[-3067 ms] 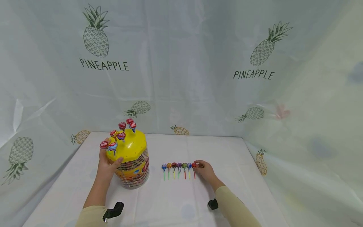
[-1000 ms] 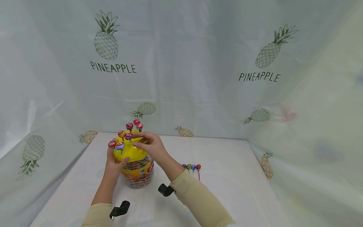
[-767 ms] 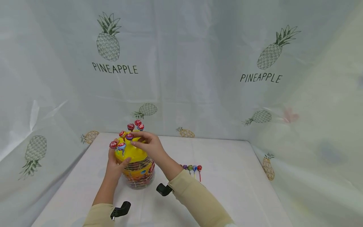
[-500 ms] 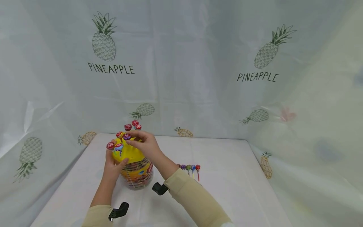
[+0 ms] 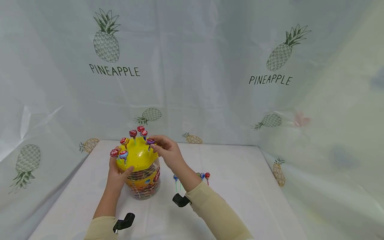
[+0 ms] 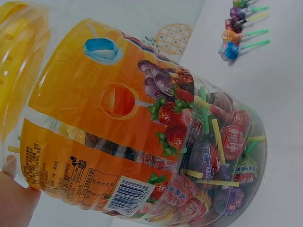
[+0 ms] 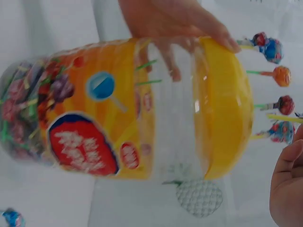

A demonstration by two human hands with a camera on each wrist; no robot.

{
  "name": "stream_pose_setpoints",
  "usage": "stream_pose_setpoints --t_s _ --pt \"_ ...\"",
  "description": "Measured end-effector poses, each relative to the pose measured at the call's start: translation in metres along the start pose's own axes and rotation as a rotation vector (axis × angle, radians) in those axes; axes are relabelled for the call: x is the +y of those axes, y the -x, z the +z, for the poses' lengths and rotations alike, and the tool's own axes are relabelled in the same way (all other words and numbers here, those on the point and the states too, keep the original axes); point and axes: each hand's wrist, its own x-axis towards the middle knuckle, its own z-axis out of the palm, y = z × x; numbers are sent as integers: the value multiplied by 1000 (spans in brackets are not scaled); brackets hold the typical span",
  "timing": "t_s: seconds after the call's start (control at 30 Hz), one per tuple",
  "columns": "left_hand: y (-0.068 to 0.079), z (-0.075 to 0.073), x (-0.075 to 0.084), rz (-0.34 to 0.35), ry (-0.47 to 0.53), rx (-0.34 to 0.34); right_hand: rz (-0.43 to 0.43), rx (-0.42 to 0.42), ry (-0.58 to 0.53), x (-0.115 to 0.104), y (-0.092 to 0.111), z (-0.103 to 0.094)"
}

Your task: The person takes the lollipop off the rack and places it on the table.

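Note:
A clear candy jar (image 5: 142,185) with a yellow lid (image 5: 139,155) and orange label stands on the table at left. My left hand (image 5: 115,173) grips its upper side, thumb toward the front of the lid. Several wrapped lollipops stick up from the lid, among them a blue-and-red one (image 5: 123,154) and an orange one (image 5: 124,141). Over the lid's right edge, my right hand (image 5: 169,151) pinches a purple lollipop (image 5: 150,142). In the right wrist view its yellow stick (image 7: 284,118) ends a little apart from the lid.
Right of the jar lies a row of lollipops on the white table (image 5: 240,186), including a blue one (image 5: 175,177) and a red one (image 5: 207,175). My right forearm hides part of it. A pineapple-print curtain (image 5: 198,83) hangs behind.
My right hand moved from the row's right end to the lid, took hold of the purple lollipop there, and has drawn it out and rightward. My left hand keeps its grip.

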Motion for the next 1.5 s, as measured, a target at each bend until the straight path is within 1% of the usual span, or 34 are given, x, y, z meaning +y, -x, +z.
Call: stream_pose_setpoints --t_s 0.13,0.27,0.43,0.5,0.6,0.73,0.93,1.1,1.2,1.33,1.4,1.5 --pt "1 -1 1 8 10 -1 34 -12 -12 11 12 -15" --pt "1 -3 1 12 16 5 127 -12 -6 27 23 -28" --pt "0 -3 1 10 40 11 246 34 19 48 38 -39" --pt "0 -3 0 3 44 12 283 55 33 57 45 -43" --pt "0 -3 0 -1 39 13 323 56 57 72 54 -48" --pt "0 -3 1 -3 37 11 363 28 97 89 65 -54" --pt "-1 -2 0 7 61 2 409 -19 133 110 79 -63" --pt "-2 -2 -2 9 69 0 452 -28 168 128 88 -70" --pt "-2 -2 -2 3 67 0 452 -36 178 140 94 -73" --pt "-1 -1 -1 -7 59 -3 446 -57 174 149 102 -76" --pt "0 -1 -1 -8 56 -3 461 -64 185 152 105 -77" --pt "0 0 0 -1 53 0 505 -73 233 156 109 -80"
